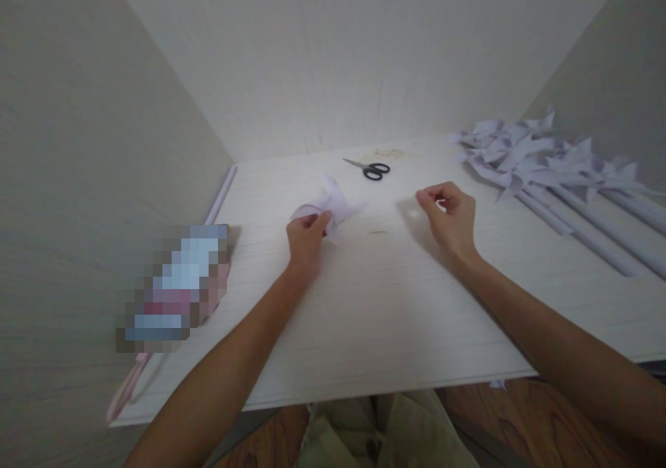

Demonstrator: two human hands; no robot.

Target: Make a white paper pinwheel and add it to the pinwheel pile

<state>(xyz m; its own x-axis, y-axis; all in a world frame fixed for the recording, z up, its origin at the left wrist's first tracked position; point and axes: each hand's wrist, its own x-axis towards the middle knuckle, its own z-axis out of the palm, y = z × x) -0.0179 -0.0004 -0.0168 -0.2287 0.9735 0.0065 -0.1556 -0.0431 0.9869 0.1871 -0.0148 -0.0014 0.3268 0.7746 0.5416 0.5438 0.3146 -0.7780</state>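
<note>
Over the middle of the white table, my left hand (pixel 308 240) pinches a white paper pinwheel (pixel 333 203) between thumb and fingers. The blades of the pinwheel spread out above and to the right of the fingertips. My right hand (pixel 450 218) hovers to the right, apart from the pinwheel, its thumb and forefinger pressed together. Whatever may be between those fingertips is too small to make out. A short thin stick (pixel 378 231) lies on the table between my hands. Behind them rests a pair of scissors (pixel 368 168) with black handles, its blades pointing left.
Several white paper pinwheels (pixel 531 152) on paper tubes (pixel 583 236) are piled at the right. A blurred-out object (pixel 180 284) with a pink strap (pixel 125 392) stands along the left wall, near a white tube (pixel 221 194). Small brownish bits (pixel 388 153) lie behind the scissors. Walls enclose three sides.
</note>
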